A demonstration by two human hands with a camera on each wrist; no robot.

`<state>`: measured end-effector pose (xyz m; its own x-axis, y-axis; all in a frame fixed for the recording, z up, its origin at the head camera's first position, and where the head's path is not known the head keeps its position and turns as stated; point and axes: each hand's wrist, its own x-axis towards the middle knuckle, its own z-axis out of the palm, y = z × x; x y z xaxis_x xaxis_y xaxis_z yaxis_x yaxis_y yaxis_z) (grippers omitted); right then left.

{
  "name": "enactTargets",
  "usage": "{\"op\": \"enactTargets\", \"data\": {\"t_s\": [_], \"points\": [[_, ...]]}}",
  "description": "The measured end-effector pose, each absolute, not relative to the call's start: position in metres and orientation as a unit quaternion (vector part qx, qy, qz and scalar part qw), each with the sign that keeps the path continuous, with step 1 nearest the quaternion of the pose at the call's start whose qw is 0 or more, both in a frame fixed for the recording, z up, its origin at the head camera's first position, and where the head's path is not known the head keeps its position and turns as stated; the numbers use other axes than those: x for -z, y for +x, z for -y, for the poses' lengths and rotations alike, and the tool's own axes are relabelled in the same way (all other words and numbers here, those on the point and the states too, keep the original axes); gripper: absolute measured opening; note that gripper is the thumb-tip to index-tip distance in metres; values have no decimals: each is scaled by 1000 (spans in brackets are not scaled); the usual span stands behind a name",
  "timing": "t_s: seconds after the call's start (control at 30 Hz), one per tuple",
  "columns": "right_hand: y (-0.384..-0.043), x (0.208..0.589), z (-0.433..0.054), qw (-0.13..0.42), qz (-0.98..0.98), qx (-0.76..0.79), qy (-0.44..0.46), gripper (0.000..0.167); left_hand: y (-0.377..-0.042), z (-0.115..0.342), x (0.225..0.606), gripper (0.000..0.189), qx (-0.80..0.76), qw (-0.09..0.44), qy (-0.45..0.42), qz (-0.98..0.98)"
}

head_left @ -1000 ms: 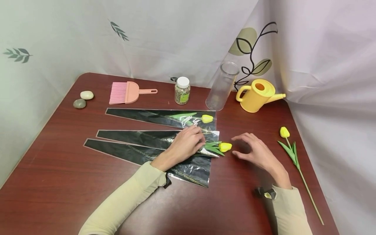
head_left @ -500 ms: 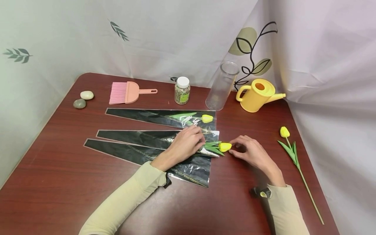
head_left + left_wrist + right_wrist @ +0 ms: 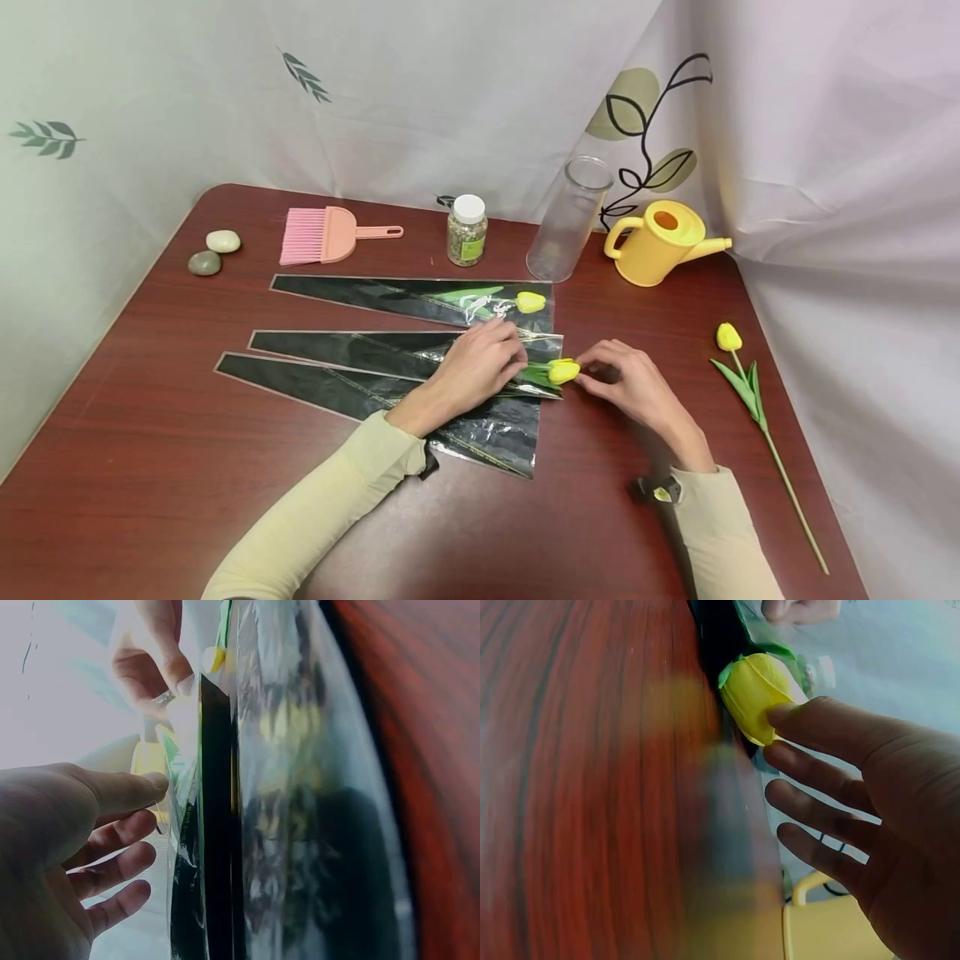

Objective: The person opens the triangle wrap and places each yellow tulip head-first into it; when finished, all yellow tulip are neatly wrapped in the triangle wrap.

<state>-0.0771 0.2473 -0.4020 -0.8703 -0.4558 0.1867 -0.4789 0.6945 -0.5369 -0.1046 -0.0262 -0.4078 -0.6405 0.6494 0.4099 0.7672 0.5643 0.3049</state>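
Note:
Yellow artificial tulip lies partly inside the middle black-and-clear flower sleeve, its head at the sleeve's wide end. My left hand pinches the clear film near that opening; in the left wrist view the thumb and forefinger meet at the film's edge. At the tip of the bloom, my right hand pinches the petals between thumb and forefinger, the other fingers loosely bent. The tulip's stem is hidden by the left hand and the sleeve. Under the middle sleeve's near side lies another sleeve.
Farther back, a third sleeve holds a tulip. Behind stand a jar, a clear vase and a yellow watering can. A pink brush and two stones lie left; a loose tulip lies right.
My right hand has come left to the tulip's head and taken its tip. The bloom has shifted slightly left, deeper into the sleeve. The left hand has stayed in place.

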Motion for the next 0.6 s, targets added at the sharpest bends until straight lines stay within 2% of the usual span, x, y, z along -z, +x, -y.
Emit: {"op": "enactTargets", "data": {"t_s": [0.6], "points": [[-84, 407, -226, 17, 893, -356, 275, 20, -105, 26, 407, 4, 246, 139, -414, 865]]}}
